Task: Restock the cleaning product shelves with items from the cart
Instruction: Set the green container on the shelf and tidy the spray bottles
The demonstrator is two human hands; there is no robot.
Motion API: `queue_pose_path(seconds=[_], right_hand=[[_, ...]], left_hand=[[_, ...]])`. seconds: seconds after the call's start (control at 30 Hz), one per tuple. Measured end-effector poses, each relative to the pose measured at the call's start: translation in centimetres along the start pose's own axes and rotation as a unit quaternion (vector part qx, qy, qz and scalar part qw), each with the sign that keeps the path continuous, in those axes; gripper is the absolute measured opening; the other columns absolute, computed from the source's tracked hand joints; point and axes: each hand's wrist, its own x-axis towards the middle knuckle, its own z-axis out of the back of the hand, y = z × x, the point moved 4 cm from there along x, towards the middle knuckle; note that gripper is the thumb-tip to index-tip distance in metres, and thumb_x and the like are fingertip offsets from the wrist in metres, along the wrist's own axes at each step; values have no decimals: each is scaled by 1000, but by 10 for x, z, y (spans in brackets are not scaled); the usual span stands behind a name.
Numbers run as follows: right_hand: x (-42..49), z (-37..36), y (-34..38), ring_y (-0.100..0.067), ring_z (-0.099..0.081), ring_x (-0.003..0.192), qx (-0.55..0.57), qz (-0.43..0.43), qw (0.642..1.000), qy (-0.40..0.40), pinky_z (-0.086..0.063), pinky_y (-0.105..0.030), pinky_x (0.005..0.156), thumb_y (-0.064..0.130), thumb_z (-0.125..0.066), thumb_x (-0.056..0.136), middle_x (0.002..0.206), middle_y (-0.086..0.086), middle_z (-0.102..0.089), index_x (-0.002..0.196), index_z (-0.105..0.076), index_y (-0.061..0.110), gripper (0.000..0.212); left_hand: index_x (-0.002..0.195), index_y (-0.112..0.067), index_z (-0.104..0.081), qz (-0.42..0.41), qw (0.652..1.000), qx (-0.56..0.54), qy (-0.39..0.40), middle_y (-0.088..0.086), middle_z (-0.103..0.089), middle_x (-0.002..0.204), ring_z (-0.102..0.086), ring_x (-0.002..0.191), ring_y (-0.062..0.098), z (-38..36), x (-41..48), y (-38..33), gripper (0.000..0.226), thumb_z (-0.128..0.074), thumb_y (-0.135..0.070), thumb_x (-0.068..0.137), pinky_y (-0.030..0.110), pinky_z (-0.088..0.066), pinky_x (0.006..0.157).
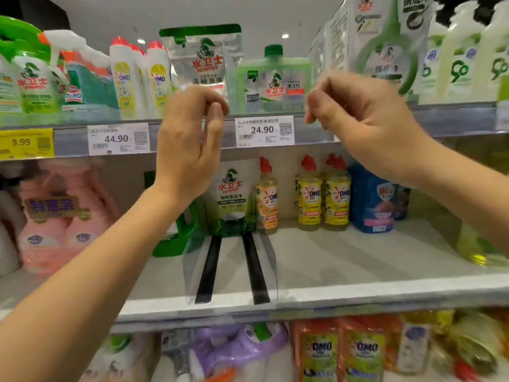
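Seaways cleaner bottle (274,81) — green, flat, green-capped — stands at the front of the top shelf (454,117), upper centre of the frame, directly above the 24.90 price tag (264,131). It probably faces forward so that its label lines up with its tag. The left hand (192,139) and right hand (363,119) hang either side of it before the shelf rail. Their fingers are curled in towards the thumbs, nothing is visible in either, and neither touches the bottle. One silver Seaways pouch (201,59) stands just left of the bottle. On the middle shelf, one white Seaways pouch (231,197) sits behind a clear pusher tray (231,271) with two black strips, and three red-capped OMO bottles (308,197) stand to its right. The cart is not in view.
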Motion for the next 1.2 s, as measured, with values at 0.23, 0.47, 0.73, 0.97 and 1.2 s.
queue_pose_path(seconds=[0.23, 0.47, 0.73, 0.97, 1.2], right_hand=[[-107, -60, 8, -1, -47, 62, 88, -70, 988, 102, -35, -11, 60, 23, -44, 100, 67, 13, -48, 77, -51, 22, 24], [-206, -180, 18, 3, -53, 68, 227, -118, 936, 240, -37, -9, 64, 35, -44, 96, 74, 21, -54, 82, -62, 19, 28], [-317, -352, -61, -17, -49, 115, 41, -229, 891, 391, -37, -32, 91, 32, -68, 85, 119, 2, -54, 126, -52, 19, 46], [-339, -452, -136, -42, -44, 126, -174, -240, 870, 394, -36, -50, 104, 16, -83, 63, 144, -20, -43, 140, -45, 8, 86], [-351, -486, -148, -40, -54, 98, -305, -174, 881, 316, -43, -70, 85, 11, -83, 56, 107, -14, -64, 118, -48, 17, 72]], left_hand=[[81, -6, -56, 84, 988, -30, 128, 2, -57, 61, -49, 51, 14, 25, -111, -58, 23, -42, -15, 97, 31, -40, 50], [81, -28, -45, 228, 946, 49, 224, -7, -48, 53, -42, 49, 9, 67, -268, -47, 15, -40, -27, 95, 26, -35, 48], [88, -21, -58, 411, 783, 191, 426, 1, -64, 72, -61, 72, 26, 67, -431, 24, 25, -40, -38, 95, 37, -46, 57], [144, -18, -29, 458, 684, 197, 533, 6, -34, 147, -43, 126, 28, 31, -534, 56, 54, -49, -26, 95, 39, -41, 92], [153, -20, 7, 481, 642, 198, 563, 12, 12, 159, -2, 146, 32, -6, -584, 94, 85, -50, -34, 92, 45, -19, 116]])
